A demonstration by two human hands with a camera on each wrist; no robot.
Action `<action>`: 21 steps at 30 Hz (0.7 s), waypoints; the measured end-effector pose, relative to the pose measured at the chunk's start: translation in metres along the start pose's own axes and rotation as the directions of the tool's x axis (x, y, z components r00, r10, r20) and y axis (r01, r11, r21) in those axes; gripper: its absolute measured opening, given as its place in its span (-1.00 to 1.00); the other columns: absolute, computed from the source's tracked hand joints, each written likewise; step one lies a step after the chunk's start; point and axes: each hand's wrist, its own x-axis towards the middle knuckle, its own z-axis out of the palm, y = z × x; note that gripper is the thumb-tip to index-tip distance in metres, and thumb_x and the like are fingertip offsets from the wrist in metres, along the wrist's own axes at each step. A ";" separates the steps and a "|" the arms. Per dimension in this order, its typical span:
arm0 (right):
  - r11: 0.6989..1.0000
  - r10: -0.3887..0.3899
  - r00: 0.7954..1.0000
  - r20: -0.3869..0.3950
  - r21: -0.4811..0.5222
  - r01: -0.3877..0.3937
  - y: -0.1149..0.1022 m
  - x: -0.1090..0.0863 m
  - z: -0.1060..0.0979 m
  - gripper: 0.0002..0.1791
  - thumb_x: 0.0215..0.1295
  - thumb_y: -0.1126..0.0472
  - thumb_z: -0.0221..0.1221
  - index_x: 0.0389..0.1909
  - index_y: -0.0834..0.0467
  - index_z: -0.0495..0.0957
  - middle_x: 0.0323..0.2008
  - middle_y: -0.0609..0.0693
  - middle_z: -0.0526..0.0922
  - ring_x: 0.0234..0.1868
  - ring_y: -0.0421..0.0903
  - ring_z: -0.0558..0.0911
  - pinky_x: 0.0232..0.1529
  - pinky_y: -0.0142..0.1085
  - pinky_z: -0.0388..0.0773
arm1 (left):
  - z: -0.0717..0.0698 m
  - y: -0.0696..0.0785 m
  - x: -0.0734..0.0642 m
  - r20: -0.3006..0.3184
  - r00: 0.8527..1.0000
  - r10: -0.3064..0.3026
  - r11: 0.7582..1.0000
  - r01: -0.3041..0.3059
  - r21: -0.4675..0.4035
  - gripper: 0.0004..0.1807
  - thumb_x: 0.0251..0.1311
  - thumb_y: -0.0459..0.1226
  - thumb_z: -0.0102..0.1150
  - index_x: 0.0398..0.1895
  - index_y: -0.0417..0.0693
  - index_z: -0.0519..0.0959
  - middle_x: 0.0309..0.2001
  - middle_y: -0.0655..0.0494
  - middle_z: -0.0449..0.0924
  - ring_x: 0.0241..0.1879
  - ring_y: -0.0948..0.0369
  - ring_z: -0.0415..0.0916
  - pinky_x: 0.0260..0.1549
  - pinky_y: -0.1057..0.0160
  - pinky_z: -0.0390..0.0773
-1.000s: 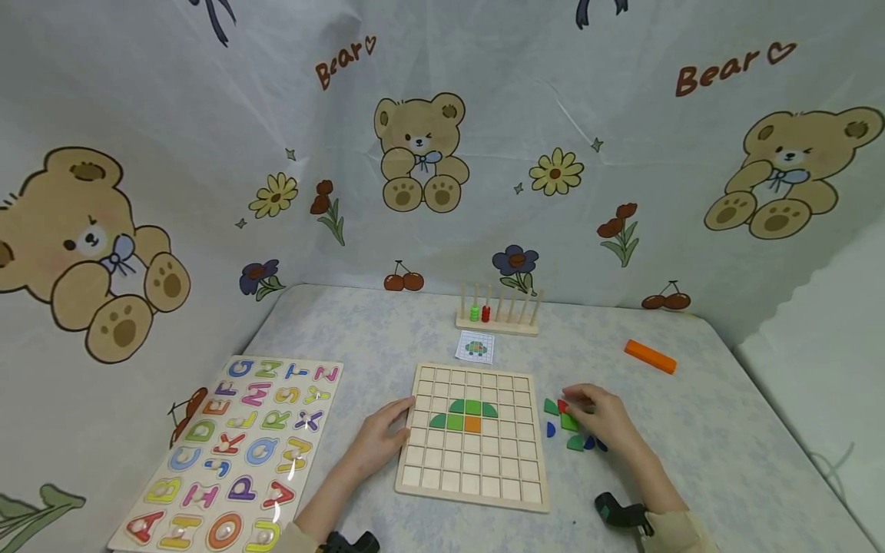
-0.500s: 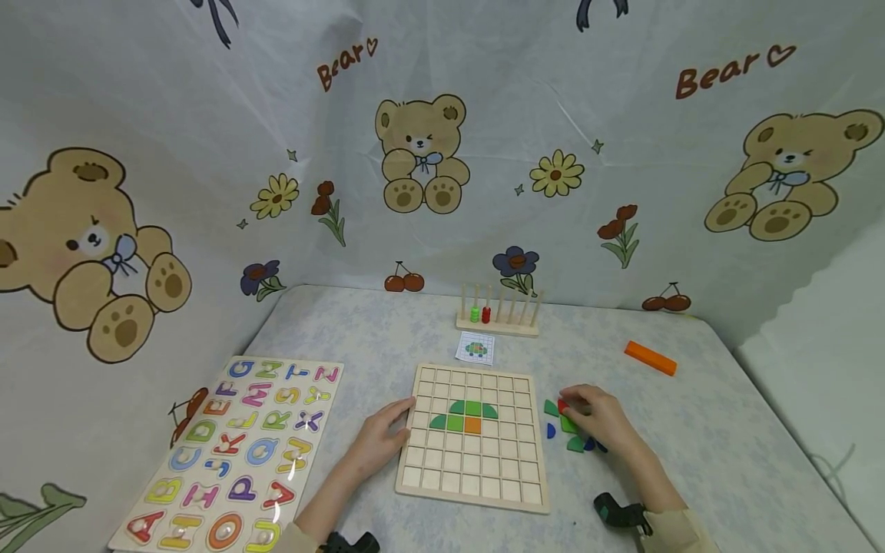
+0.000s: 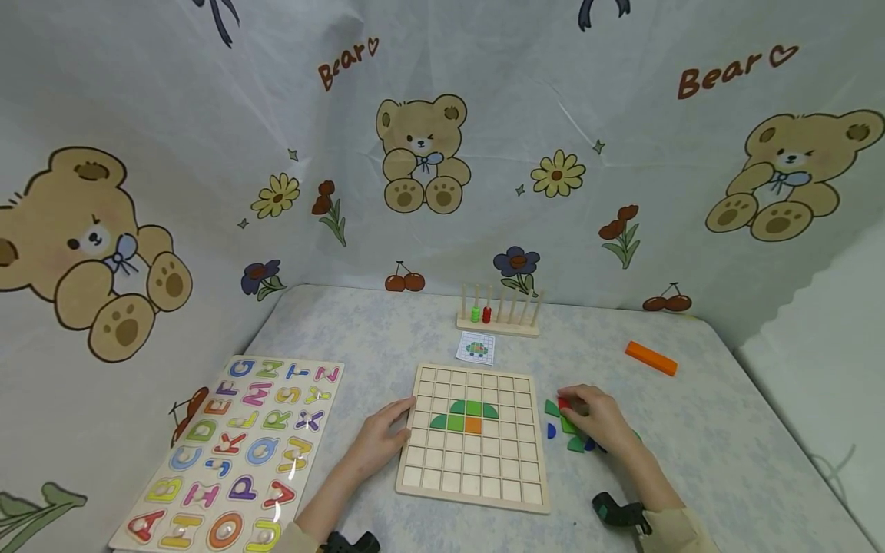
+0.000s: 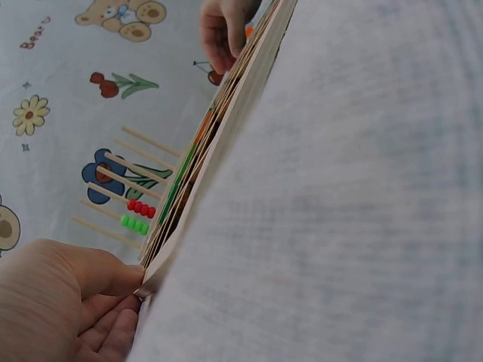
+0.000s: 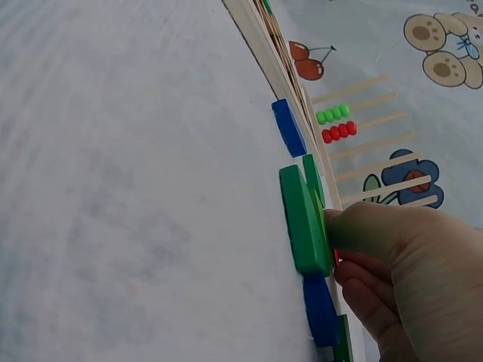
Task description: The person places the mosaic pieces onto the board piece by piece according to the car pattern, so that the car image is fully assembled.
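Note:
A wooden grid board (image 3: 477, 465) lies flat on the table, with green pieces (image 3: 455, 422) and an orange square (image 3: 473, 425) set in its upper cells. My left hand (image 3: 376, 442) grips the board's left edge, thumb and fingers meeting there in the left wrist view. Right of the board, my right hand (image 3: 603, 418) pinches a red piece (image 3: 563, 402) among loose shapes. Around its fingers lie a light green piece (image 3: 568, 425), darker green pieces (image 3: 575, 444) and blue half-rounds (image 3: 551, 431). In the right wrist view a thick green piece (image 5: 302, 219) stands close to the thumb.
A pattern card (image 3: 475, 348) lies behind the board, and a peg rack (image 3: 498, 326) with green and red beads stands farther back. An alphabet puzzle board (image 3: 235, 453) fills the left side. An orange bar (image 3: 651, 358) lies at the far right.
Both hands stay almost in place. The right fingers shift very slightly at the red piece, and a bit of green now shows beside the right wrist.

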 end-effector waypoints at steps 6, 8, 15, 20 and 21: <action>1.000 -0.001 1.000 -0.013 -0.013 0.001 0.000 0.001 0.002 -0.70 0.10 0.35 0.30 -0.10 0.26 0.61 -0.21 0.04 0.62 -0.23 -0.05 0.56 -0.27 -0.18 0.60 | 0.000 0.000 0.000 0.002 1.000 -0.004 1.000 0.004 0.005 -0.44 0.17 -0.49 0.13 0.29 -0.27 0.34 0.25 -0.14 0.35 0.24 0.01 0.30 0.21 0.03 0.30; 1.000 0.018 1.000 -0.015 -0.005 -0.018 -0.003 0.001 0.001 -0.70 0.11 0.34 0.30 -0.09 0.27 0.60 -0.21 0.05 0.62 -0.22 -0.04 0.57 -0.25 -0.15 0.60 | 0.000 0.000 0.000 0.000 1.000 0.002 1.000 -0.002 0.006 -0.44 0.17 -0.49 0.14 0.28 -0.28 0.35 0.25 -0.15 0.35 0.24 0.00 0.30 0.21 0.02 0.31; 0.995 0.082 0.996 -0.019 0.064 -0.080 -0.018 0.006 -0.010 -0.67 0.16 0.30 0.29 -0.04 0.27 0.58 -0.15 0.10 0.60 -0.14 0.06 0.57 -0.14 0.01 0.58 | 0.001 -0.001 0.000 0.001 1.000 -0.006 1.000 0.006 0.009 -0.44 0.17 -0.48 0.14 0.29 -0.26 0.35 0.25 -0.14 0.35 0.25 0.01 0.29 0.21 0.04 0.30; 0.997 0.026 0.999 -0.046 0.069 -0.023 -0.032 0.007 -0.017 -0.66 0.13 0.34 0.30 -0.04 0.28 0.58 -0.14 0.09 0.60 -0.15 0.07 0.56 -0.15 0.01 0.58 | 0.000 0.000 0.000 0.001 1.000 -0.001 1.000 0.001 0.011 -0.44 0.17 -0.48 0.13 0.28 -0.27 0.35 0.25 -0.14 0.35 0.24 0.02 0.30 0.21 0.05 0.31; 0.998 0.014 0.998 -0.054 0.069 -0.010 -0.036 0.008 -0.018 -0.66 0.12 0.35 0.30 -0.05 0.28 0.58 -0.15 0.10 0.61 -0.15 0.07 0.55 -0.15 0.01 0.57 | 0.000 0.000 0.000 -0.001 1.000 0.003 1.000 -0.003 0.014 -0.44 0.17 -0.49 0.14 0.28 -0.28 0.35 0.25 -0.15 0.35 0.24 0.01 0.30 0.21 0.05 0.31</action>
